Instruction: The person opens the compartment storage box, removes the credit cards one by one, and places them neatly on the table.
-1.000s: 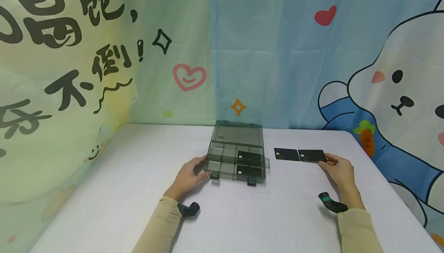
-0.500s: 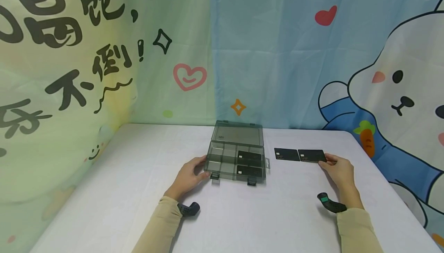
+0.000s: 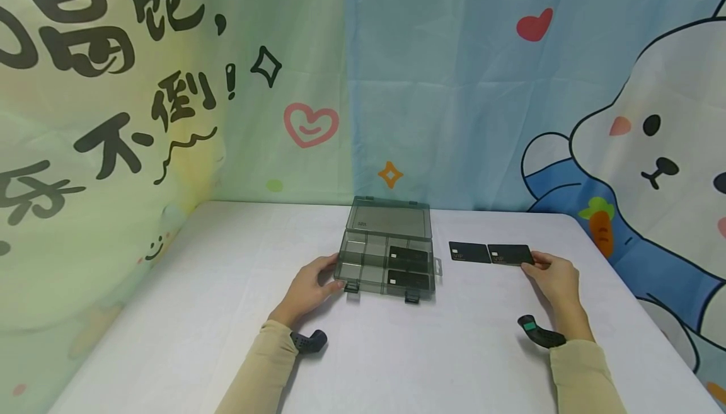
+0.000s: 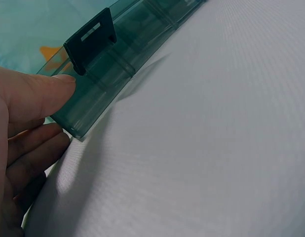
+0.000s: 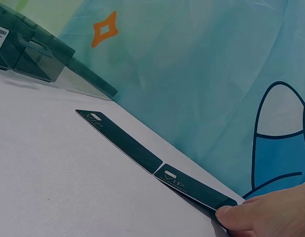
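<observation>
A see-through dark green compartment box point(image 3: 363, 284) stands with its lid point(image 3: 388, 218) raised at the back. Two black cards point(image 3: 408, 280) lie in its right-hand compartments. My left hand point(image 3: 309, 288) grips the box's left front corner, thumb on the front wall beside a latch point(image 4: 93, 42) in the left wrist view. Right of the box, two black VIP cards lie end to end on the table. My right hand point(image 3: 553, 275) pinches the right end of the nearer VIP card point(image 3: 508, 254); in the right wrist view that card is tilted, with shadow below it. The other VIP card point(image 5: 120, 140) lies flat.
The table point(image 3: 454, 351) has a white cloth. Behind it hangs a printed curtain point(image 3: 442, 118) with hearts and a bear, close to the table's far edge. A hanging tab point(image 3: 437, 267) sticks out of the box's right side. Black wrist devices point(image 3: 541, 333) sit on both wrists.
Almost nothing moves. The right wrist shifts very slightly left; both hands keep their holds on the box and the card.
</observation>
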Motion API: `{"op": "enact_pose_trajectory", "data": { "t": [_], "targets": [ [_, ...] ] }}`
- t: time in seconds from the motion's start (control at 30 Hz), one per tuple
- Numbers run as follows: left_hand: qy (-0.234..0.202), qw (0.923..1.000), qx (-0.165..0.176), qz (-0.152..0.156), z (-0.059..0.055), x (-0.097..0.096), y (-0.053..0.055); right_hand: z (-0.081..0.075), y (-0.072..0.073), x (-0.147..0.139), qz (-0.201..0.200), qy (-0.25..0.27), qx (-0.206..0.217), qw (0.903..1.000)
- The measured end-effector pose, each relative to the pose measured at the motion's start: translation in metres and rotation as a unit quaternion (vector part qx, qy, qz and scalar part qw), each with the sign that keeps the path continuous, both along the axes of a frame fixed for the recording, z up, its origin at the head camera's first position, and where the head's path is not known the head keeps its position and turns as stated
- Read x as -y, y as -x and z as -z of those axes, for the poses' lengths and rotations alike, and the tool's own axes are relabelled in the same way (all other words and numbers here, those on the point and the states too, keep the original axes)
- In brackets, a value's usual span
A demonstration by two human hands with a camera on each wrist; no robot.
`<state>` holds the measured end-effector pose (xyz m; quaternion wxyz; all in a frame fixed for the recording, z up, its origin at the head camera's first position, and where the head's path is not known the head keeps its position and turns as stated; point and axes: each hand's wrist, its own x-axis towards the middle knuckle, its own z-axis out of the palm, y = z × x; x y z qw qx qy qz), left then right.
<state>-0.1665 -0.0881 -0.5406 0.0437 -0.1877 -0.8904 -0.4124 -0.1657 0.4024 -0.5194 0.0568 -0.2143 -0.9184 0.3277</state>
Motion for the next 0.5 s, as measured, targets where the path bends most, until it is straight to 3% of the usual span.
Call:
{"op": "enact_pose_trajectory", "data": {
  "t": [0.5],
  "targets": [
    [-0.001, 1.0000, 0.002, -0.001, 0.0016, 0.0001, 0.0014, -0.0024, -0.0008, 0.0021, -0.005, -0.008, -0.003, 0.9999]
  ]
}}
